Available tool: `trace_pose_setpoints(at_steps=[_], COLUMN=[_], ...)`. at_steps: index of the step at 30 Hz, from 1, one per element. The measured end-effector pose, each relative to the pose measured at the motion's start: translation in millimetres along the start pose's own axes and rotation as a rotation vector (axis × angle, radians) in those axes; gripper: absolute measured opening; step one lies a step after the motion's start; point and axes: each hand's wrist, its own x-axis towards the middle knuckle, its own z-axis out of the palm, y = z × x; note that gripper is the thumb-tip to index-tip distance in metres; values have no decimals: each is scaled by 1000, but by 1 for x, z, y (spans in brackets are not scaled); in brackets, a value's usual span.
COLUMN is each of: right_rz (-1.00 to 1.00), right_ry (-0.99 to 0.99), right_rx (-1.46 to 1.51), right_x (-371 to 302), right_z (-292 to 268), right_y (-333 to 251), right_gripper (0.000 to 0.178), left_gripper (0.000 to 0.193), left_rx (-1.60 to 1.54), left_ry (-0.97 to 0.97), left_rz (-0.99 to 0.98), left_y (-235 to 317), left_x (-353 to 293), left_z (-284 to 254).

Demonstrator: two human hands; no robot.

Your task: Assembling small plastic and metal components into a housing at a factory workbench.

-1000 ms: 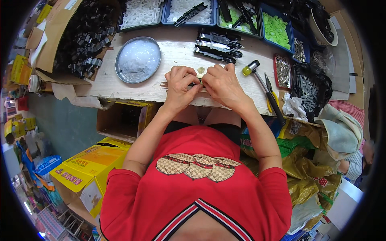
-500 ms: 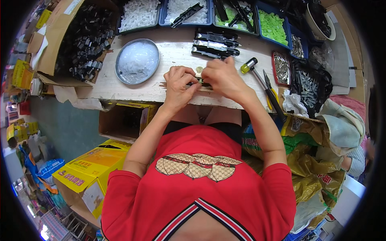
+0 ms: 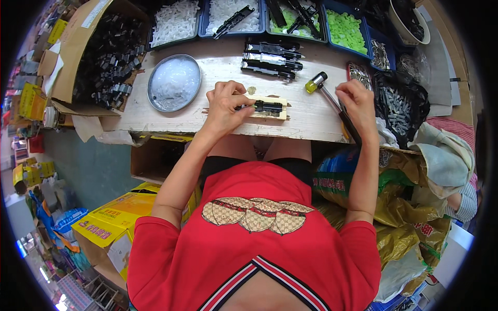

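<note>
A black, narrow metal-and-plastic part lies on a pale wooden block near the table's front edge. My left hand grips the part's left end between thumb and fingers. Off to the right, my right hand hovers by a red tray of metal pins, thumb and fingers drawn together. Whatever is between those fingertips, if anything, is too small to make out. Beside that hand lies a hammer with a yellow-and-black head, its handle partly behind the hand. Several matching black parts are lined up beyond the block.
A round metal dish of whitish, translucent stuff sits on the left. Blue bins of white pieces and green pieces line the back. A carton of black parts stands far left; a black bag of metal pieces lies right.
My right hand has left the black part and moved right, toward the pin tray and over the hammer handle, uncovering the part and block. My left hand stays at the part.
</note>
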Motion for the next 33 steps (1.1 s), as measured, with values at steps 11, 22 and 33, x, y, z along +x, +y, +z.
trace_pose_setpoints(at_steps=[11, 22, 33], right_rz=[-149, -311, -425], right_ry=[-96, -127, -165], right_rx=[-45, 9, -43], right_x=[-12, 3, 14], right_z=[38, 97, 110], right_y=[-28, -82, -93], right_gripper=[7, 10, 7], left_gripper=[24, 9, 9], left_rx=[-25, -48, -92], left_ry=[160, 258, 261], left_rz=[-11, 37, 52], left_y=[7, 3, 1], left_x=[-9, -16, -15], left_z=[2, 9, 10])
